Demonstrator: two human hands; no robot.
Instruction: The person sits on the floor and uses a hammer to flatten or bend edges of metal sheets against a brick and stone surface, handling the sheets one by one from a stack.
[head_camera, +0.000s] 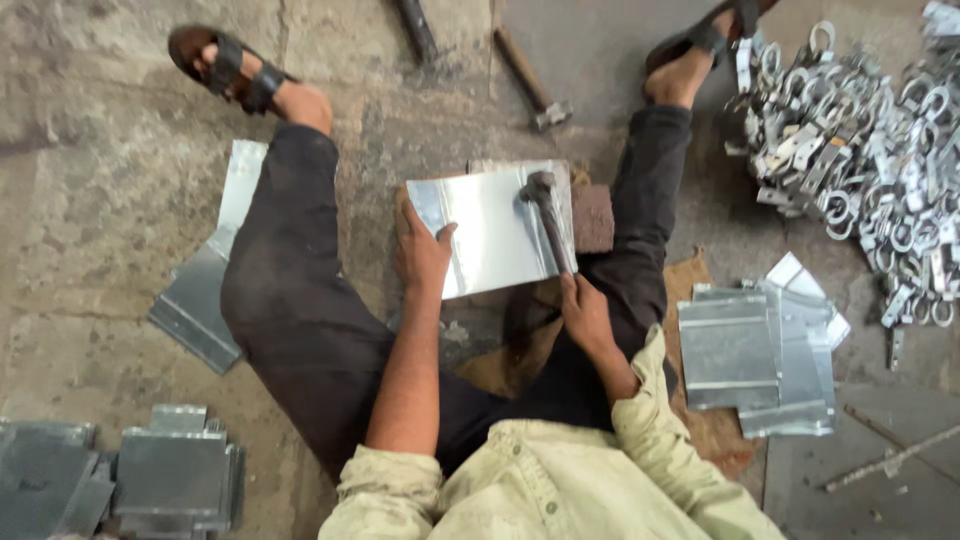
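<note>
The person sits on the floor (90, 250), hammering a metal sheet (490, 225) lying between the legs. The left hand (422, 250) presses flat on its edge; the right hand (582, 312) grips the hammer (548, 215), head resting on the sheet. The next blow needs the sheet pinned steady.

I see a shiny rectangular sheet-metal piece (490, 230) lying flat beneath my left hand's (422, 250) palm; a dark-headed hammer (548, 215) in my right fist (583, 312) rests on its right edge.

Two hammers: one (548, 220) on the metal sheet (490, 235), one (530, 75) on floor. Two sandals (225, 68). Clamps (860, 150): too many to count.
</note>
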